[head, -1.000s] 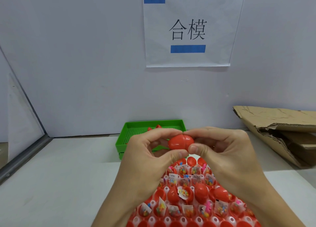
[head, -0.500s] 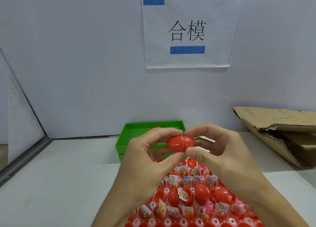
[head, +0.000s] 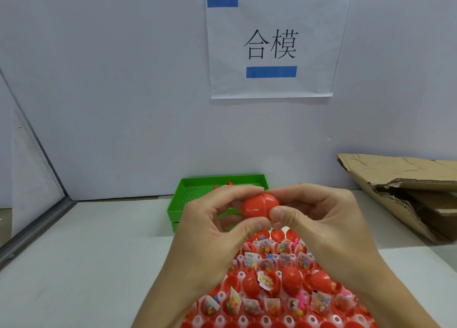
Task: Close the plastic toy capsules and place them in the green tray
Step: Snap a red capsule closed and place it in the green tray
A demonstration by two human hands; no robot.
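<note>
Both my hands hold one red plastic capsule (head: 258,205) in the air, its two halves joined along a visible seam. My left hand (head: 217,221) pinches its left half between thumb and forefinger. My right hand (head: 319,216) pinches its right half the same way. Behind them on the table sits the green tray (head: 195,193), with bits of red capsules (head: 223,185) showing inside it. Below my hands lies a red holder sheet (head: 277,293) with several open capsule halves holding small toy packets, and two closed capsules (head: 293,278).
A flattened cardboard box (head: 405,191) lies at the right against the wall. A paper sign (head: 274,43) hangs on the wall above. A metal rail (head: 34,231) runs along the table's left edge.
The capsule and both hands have shifted slightly; my thumbs have come closer together under the capsule. The capsule stays held between both hands.
</note>
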